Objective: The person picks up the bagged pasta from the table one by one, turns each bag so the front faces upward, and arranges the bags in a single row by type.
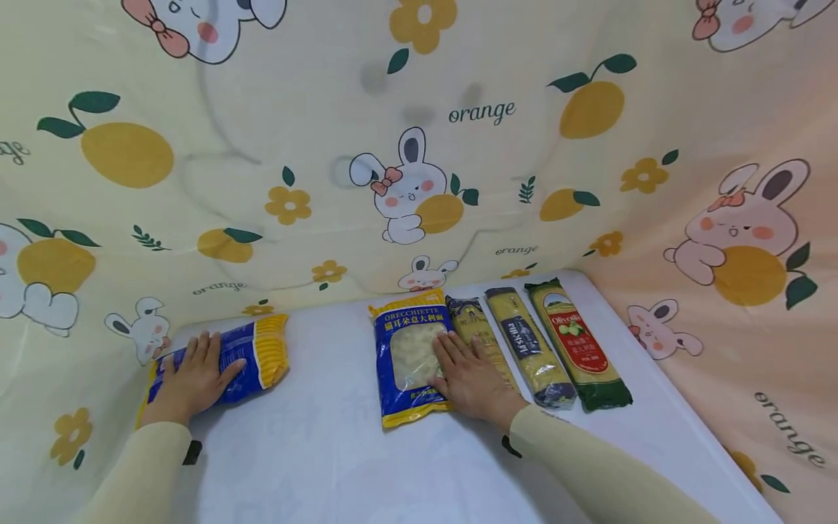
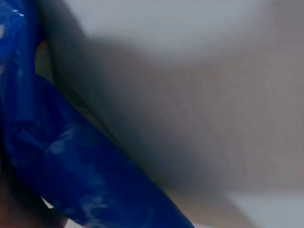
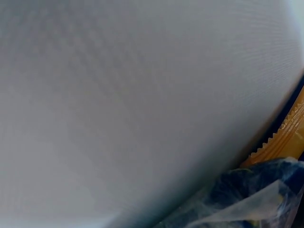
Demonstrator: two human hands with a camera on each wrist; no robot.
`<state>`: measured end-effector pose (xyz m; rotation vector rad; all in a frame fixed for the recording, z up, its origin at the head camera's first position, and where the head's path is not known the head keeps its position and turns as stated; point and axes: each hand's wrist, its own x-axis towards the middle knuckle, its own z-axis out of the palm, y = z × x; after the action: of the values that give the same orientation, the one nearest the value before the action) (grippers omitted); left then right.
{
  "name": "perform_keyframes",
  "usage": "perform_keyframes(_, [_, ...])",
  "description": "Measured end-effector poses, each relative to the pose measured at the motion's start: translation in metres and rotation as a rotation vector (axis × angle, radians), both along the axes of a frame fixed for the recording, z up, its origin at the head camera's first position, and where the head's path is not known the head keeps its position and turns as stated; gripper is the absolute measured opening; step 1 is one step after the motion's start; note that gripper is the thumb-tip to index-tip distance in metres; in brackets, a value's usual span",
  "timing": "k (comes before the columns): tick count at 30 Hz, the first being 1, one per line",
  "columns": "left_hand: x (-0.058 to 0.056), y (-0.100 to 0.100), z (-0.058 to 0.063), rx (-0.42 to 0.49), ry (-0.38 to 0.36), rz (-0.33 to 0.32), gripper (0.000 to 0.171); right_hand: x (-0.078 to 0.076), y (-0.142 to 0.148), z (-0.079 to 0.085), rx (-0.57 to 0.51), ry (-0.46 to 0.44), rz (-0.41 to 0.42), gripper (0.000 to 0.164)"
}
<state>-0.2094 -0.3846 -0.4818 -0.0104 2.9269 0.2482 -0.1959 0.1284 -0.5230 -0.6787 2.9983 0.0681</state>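
Note:
A blue bag with yellow striped ends (image 1: 270,353) lies on its side at the left of the white table. My left hand (image 1: 196,375) rests on it, fingers extended and thumb out to the right. Its blue wrapping (image 2: 90,161) fills the lower left of the left wrist view. Toward the middle, a blue and yellow orecchiette bag (image 1: 411,356) lies with its clear window up. My right hand (image 1: 473,378) lies over its right edge and the neighbouring gold pasta pack (image 1: 473,316), fingers straight. Part of that pack is hidden beneath the hand.
Right of that pack lie a spaghetti pack with a dark blue label (image 1: 527,346) and a green-ended pasta pack with a red label (image 1: 576,338). A curtain with rabbits and oranges (image 1: 314,109) hangs behind and beside the white table (image 1: 314,451).

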Motion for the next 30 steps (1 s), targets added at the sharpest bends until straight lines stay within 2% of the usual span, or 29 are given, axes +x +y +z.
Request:
perform_keyframes(6, [0.005, 0.002, -0.012, 0.054, -0.009, 0.046, 0.118, 0.003, -0.003, 0.001, -0.015, -0.003, -0.003, 0.076])
perform_keyframes(11, [0.008, 0.013, -0.020, 0.038, 0.005, 0.048, 0.118, 0.005, -0.002, 0.003, -0.049, -0.010, -0.010, 0.075])
perform_keyframes(16, [0.013, 0.025, -0.018, 0.010, 0.045, 0.021, 0.117, 0.004, -0.002, 0.001, -0.081, 0.003, 0.006, 0.074])
perform_keyframes(22, [0.020, 0.045, -0.020, 0.014, 0.026, -0.032, 0.116, 0.002, -0.004, 0.004, -0.031, -0.011, 0.002, 0.075])
perform_keyframes(26, [0.026, 0.060, -0.020, 0.058, 0.020, -0.031, 0.111, 0.001, -0.004, 0.004, -0.029, -0.004, 0.007, 0.076])
perform_keyframes(30, [0.033, 0.077, -0.019, 0.051, 0.012, -0.013, 0.108, 0.001, -0.004, 0.004, -0.037, -0.003, 0.009, 0.076])
